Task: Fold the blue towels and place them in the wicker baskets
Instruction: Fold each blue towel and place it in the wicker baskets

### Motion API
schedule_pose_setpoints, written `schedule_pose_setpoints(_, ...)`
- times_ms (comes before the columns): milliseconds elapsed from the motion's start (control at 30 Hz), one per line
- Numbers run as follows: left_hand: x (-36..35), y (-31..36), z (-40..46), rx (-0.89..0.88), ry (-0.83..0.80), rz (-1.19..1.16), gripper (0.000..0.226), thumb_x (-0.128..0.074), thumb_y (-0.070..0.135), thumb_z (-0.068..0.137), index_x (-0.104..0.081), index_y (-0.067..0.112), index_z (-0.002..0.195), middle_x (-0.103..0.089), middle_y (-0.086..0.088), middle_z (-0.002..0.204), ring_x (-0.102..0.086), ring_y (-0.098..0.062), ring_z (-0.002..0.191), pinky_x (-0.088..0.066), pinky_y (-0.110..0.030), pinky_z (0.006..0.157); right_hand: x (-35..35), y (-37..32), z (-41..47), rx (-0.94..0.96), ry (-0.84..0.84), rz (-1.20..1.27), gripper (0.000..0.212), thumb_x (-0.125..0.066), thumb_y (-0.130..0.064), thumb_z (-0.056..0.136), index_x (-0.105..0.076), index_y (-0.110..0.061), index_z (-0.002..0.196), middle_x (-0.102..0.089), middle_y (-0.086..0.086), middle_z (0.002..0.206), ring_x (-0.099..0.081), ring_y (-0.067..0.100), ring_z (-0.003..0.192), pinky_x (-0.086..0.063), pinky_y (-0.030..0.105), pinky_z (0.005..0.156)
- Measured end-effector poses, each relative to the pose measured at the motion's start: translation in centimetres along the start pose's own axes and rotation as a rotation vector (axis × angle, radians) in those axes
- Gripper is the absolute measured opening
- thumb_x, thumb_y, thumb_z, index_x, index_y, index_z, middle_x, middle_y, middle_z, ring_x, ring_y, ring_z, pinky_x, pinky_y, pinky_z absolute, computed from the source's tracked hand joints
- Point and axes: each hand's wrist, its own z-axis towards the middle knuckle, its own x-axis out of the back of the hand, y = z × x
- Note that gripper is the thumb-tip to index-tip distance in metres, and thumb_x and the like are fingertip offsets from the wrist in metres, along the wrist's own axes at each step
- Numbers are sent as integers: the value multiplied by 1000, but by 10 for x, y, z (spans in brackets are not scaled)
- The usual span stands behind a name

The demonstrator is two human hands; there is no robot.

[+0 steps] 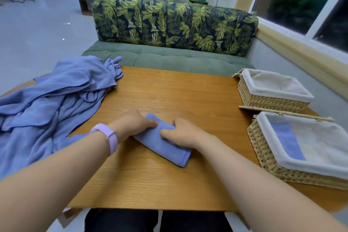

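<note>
A small blue towel (165,147), folded into a narrow strip, lies on the wooden table (169,92) in front of me. My left hand (131,122) grips its far left end, and my right hand (180,133) presses down on its middle with the fingers pinching the cloth. A pile of unfolded blue towels (52,103) covers the table's left side. Two wicker baskets with white liners stand at the right. The near basket (267,156) holds one folded blue towel (286,141). The far basket (263,98) holds nothing that I can see.
A thin wooden stick (282,112) lies between the two baskets. Beyond the table stands a green sofa (169,58) with a leaf-patterned back cushion. A window sill runs along the right wall.
</note>
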Motion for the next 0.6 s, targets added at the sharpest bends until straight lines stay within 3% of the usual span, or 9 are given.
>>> schedule_pose_setpoints(67,5,2,-4,37,-189,-135,45,-81,44,77,-65,6,97,-67,-7,86,-61,-21,74,-48,-31,58,2,5,-11,26,-20,75,30,-61,-48,72,-51,-20,72,-53,-5,66,-50,16,59,-36,29,54)
schedule_pose_setpoints(133,9,7,-8,23,-362,-352,44,-79,36,82,-69,6,112,-75,-8,104,-71,-23,95,-58,-36,79,6,9,-21,47,-35,165,24,-61,-44,72,-52,-22,70,-51,-6,65,-47,14,57,-36,31,56)
schedule_pose_setpoints(233,15,22,-20,-52,-551,-561,37,-70,24,89,-68,4,121,-74,-11,115,-71,-22,104,-57,-31,81,19,12,-37,77,-110,379,12,-63,-35,84,-65,-23,82,-66,-9,78,-62,9,68,-46,26,63)
schedule_pose_setpoints(300,21,37,-27,-139,-599,-570,35,-69,22,89,-67,4,120,-73,-13,117,-70,-24,105,-54,-35,89,34,17,-47,87,-189,581,15,-64,-25,92,-72,-17,104,-76,-2,100,-71,13,91,-53,23,78)
schedule_pose_setpoints(400,25,63,-35,-198,-604,-603,36,-70,24,89,-66,5,120,-73,-13,116,-70,-22,99,-56,-34,85,62,29,-63,113,-229,760,28,-63,-24,97,-68,-7,119,-74,7,115,-69,22,109,-54,30,93)
schedule_pose_setpoints(500,17,95,-48,-259,-537,-600,41,-72,36,89,-67,5,114,-72,-14,117,-70,-21,96,-58,-34,80,85,45,-76,116,-165,823,31,-60,-29,99,-67,-7,119,-74,6,113,-70,18,104,-53,28,87)
schedule_pose_setpoints(600,0,131,-63,-365,-294,-595,37,-71,42,89,-61,10,103,-72,-15,104,-67,-19,84,-60,-31,65,108,63,-88,109,-25,846,30,-57,-29,101,-67,-5,116,-75,7,111,-70,16,98,-53,25,81)
